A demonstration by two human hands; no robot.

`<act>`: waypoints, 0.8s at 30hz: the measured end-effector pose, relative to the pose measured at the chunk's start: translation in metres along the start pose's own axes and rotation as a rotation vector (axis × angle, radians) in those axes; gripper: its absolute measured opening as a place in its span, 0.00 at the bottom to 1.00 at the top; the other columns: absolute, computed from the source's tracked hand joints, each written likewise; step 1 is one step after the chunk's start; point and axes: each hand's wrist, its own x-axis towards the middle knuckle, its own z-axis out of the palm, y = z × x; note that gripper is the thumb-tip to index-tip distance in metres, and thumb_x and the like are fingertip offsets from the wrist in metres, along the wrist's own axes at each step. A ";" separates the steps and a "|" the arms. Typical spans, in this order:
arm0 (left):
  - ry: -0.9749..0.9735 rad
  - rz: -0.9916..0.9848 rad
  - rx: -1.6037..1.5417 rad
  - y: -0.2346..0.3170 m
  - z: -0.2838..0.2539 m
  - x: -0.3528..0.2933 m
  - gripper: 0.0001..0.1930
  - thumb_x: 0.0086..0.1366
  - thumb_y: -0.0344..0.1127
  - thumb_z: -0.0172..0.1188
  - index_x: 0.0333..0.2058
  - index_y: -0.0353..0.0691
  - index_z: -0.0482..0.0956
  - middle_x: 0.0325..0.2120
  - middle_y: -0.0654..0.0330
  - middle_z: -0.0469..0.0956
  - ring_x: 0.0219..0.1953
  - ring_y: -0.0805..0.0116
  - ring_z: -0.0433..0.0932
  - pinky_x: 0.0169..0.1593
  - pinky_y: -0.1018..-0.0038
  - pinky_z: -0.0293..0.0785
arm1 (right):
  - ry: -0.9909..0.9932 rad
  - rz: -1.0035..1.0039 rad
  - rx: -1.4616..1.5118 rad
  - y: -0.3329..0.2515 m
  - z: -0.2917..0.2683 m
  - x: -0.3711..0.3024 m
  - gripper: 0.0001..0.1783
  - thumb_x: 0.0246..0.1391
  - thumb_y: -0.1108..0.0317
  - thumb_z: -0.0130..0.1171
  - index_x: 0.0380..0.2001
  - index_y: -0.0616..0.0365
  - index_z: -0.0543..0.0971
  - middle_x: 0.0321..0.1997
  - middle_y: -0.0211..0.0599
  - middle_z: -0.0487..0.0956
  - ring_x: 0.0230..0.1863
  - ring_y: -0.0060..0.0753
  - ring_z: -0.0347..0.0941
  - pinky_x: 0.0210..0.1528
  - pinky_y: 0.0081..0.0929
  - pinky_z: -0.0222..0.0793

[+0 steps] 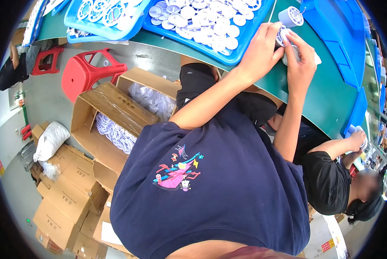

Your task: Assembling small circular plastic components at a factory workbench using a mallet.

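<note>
Over the green tabletop, my left hand (262, 49) and my right hand (300, 55) meet at a small round white plastic part (281, 36) with spoke-like openings. Fingers of both hands are closed around it, hiding much of its shape. Just beyond them, a white plastic cylinder (290, 17) with a thin wire or pin sticking out lies on the table. Something whitish (317, 59) shows beside and partly behind my right hand; its kind cannot be made out. Left of my hands, a blue tray (239, 58) holds many white discs.
Another blue tray (135, 32) carries white spoked wheels. Long blue trays (338, 41) line the table's right side. Red stools (79, 77) and open cartons (83, 114) of white parts stand on the floor at left. A co-worker (327, 181) sits close at right.
</note>
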 end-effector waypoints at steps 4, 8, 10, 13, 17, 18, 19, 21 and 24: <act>-0.004 -0.011 -0.007 0.003 0.000 -0.001 0.32 0.63 0.29 0.70 0.63 0.32 0.67 0.57 0.38 0.72 0.59 0.37 0.74 0.61 0.55 0.74 | -0.031 -0.057 -0.055 -0.005 0.000 0.002 0.09 0.59 0.71 0.69 0.42 0.60 0.87 0.53 0.40 0.86 0.55 0.44 0.78 0.60 0.37 0.71; 0.000 -0.008 -0.003 0.002 -0.002 -0.002 0.31 0.62 0.29 0.69 0.62 0.29 0.67 0.56 0.38 0.72 0.59 0.37 0.73 0.62 0.55 0.73 | -0.027 -0.035 -0.100 -0.017 0.004 0.017 0.09 0.59 0.70 0.69 0.41 0.61 0.86 0.50 0.41 0.86 0.54 0.45 0.78 0.60 0.39 0.72; -0.009 0.003 -0.025 0.000 -0.001 -0.002 0.30 0.62 0.29 0.69 0.60 0.27 0.68 0.55 0.40 0.72 0.59 0.38 0.72 0.62 0.54 0.72 | -0.003 -0.139 -0.004 -0.018 0.018 0.038 0.09 0.59 0.69 0.69 0.41 0.60 0.87 0.49 0.42 0.85 0.52 0.46 0.79 0.56 0.41 0.74; -0.052 -0.017 -0.097 0.004 -0.011 0.000 0.34 0.63 0.28 0.68 0.66 0.31 0.65 0.64 0.37 0.68 0.67 0.35 0.68 0.67 0.53 0.69 | -0.153 -0.120 0.158 -0.050 0.051 0.085 0.10 0.58 0.67 0.70 0.40 0.61 0.86 0.45 0.48 0.83 0.49 0.46 0.81 0.51 0.42 0.76; -0.113 -0.091 -0.157 0.018 -0.012 0.006 0.33 0.65 0.27 0.65 0.67 0.30 0.64 0.68 0.36 0.64 0.70 0.35 0.63 0.71 0.54 0.64 | -0.125 -0.224 0.011 -0.012 0.145 0.163 0.17 0.53 0.63 0.66 0.43 0.61 0.84 0.42 0.60 0.83 0.49 0.62 0.81 0.53 0.51 0.77; -0.107 -0.085 -0.150 0.018 -0.013 0.006 0.33 0.65 0.27 0.65 0.67 0.30 0.64 0.68 0.36 0.64 0.70 0.35 0.63 0.71 0.54 0.64 | -0.121 -0.232 0.017 -0.008 0.154 0.169 0.17 0.53 0.63 0.66 0.43 0.61 0.84 0.42 0.60 0.83 0.49 0.62 0.81 0.53 0.51 0.77; -0.088 -0.081 -0.173 0.014 -0.015 0.005 0.34 0.64 0.26 0.66 0.67 0.30 0.64 0.68 0.36 0.64 0.71 0.35 0.63 0.71 0.54 0.63 | -0.219 -0.140 -0.047 -0.014 0.164 0.174 0.17 0.53 0.64 0.65 0.43 0.62 0.84 0.43 0.61 0.83 0.50 0.63 0.81 0.53 0.51 0.76; -0.064 -0.070 -0.186 0.010 -0.015 0.002 0.34 0.64 0.25 0.66 0.67 0.30 0.64 0.69 0.36 0.64 0.71 0.35 0.62 0.72 0.55 0.63 | -0.313 -0.057 -0.104 -0.023 0.177 0.182 0.16 0.53 0.64 0.65 0.42 0.63 0.84 0.44 0.61 0.83 0.50 0.64 0.80 0.54 0.52 0.76; -0.020 -0.025 -0.170 0.011 -0.010 0.001 0.32 0.64 0.31 0.66 0.65 0.30 0.67 0.63 0.37 0.69 0.66 0.36 0.67 0.69 0.53 0.65 | -0.179 -0.092 -0.151 -0.007 0.191 0.187 0.16 0.53 0.64 0.64 0.42 0.63 0.84 0.44 0.60 0.85 0.50 0.63 0.81 0.54 0.53 0.77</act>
